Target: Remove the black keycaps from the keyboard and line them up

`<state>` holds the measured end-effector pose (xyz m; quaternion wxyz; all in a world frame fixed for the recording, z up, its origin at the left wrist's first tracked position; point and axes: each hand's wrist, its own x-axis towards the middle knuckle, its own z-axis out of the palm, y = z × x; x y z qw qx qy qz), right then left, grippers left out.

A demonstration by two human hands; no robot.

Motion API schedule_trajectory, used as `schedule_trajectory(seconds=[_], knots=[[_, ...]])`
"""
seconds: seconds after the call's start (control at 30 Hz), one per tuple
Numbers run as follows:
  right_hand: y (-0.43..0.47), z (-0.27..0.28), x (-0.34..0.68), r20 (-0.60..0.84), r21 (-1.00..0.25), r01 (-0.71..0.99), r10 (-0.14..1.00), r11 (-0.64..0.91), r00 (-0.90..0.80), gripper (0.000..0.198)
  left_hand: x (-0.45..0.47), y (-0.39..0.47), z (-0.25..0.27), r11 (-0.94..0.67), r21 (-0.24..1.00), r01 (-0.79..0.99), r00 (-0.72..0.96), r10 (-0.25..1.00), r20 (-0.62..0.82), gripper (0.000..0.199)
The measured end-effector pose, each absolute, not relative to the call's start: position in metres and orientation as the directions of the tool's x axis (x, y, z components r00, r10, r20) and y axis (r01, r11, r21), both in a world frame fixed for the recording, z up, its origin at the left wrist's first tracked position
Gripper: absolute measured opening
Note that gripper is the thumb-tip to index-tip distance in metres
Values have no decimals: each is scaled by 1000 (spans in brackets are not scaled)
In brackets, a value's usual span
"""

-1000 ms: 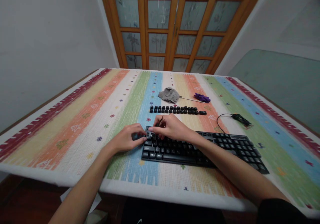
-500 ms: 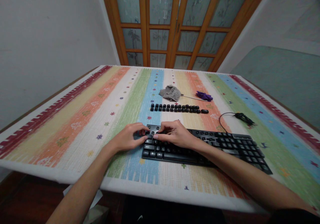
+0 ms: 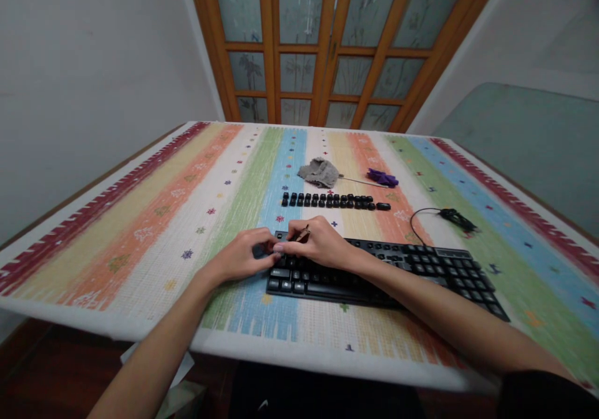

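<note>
A black keyboard lies near the table's front edge, angled slightly, and several keys are off its upper rows. My left hand is at its upper left end, with thumb and index finger closed together at the keys. Reaching across from the right, my right hand has its fingers curled and its thumb tip against the left fingertips. What sits between the fingertips is hidden. Beyond the keyboard, loose black keycaps stand in two rows, with a longer keycap at the right end.
Behind the keycaps lie a crumpled grey cloth, a thin metal rod and a bunched purple cloth. The coiled keyboard cable rests at the right. A striped cloth covers the table.
My right hand has shifted left; its thumb now meets the left fingertips, and its fingers have curled in more. My left hand stays nearly in place.
</note>
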<state>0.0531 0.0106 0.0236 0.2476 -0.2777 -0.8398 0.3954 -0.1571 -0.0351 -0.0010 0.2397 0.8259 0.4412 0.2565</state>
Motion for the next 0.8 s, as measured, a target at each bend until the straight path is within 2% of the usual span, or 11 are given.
schedule_trajectory(seconds=[0.2, 0.33, 0.5, 0.6, 0.8], knots=[[11, 24, 42, 281, -673, 269, 574, 689, -769, 40, -161, -34, -4, -500, 653, 568, 481, 846, 230, 4], [11, 21, 35, 262, -546, 341, 543, 765, -798, 34, -161, -33, -3, -533, 651, 540, 492, 828, 270, 5], [10, 23, 32, 210, -402, 394, 503, 826, -839, 29, -163, -33, -1, -546, 650, 529, 496, 820, 285, 16], [14, 29, 32, 179, -412, 389, 491, 824, -852, 27, -164, -33, -1, -565, 637, 525, 496, 811, 310, 15], [28, 34, 30, 149, -581, 357, 527, 731, -837, 21, -166, -32, -5, -558, 602, 571, 474, 823, 314, 11]])
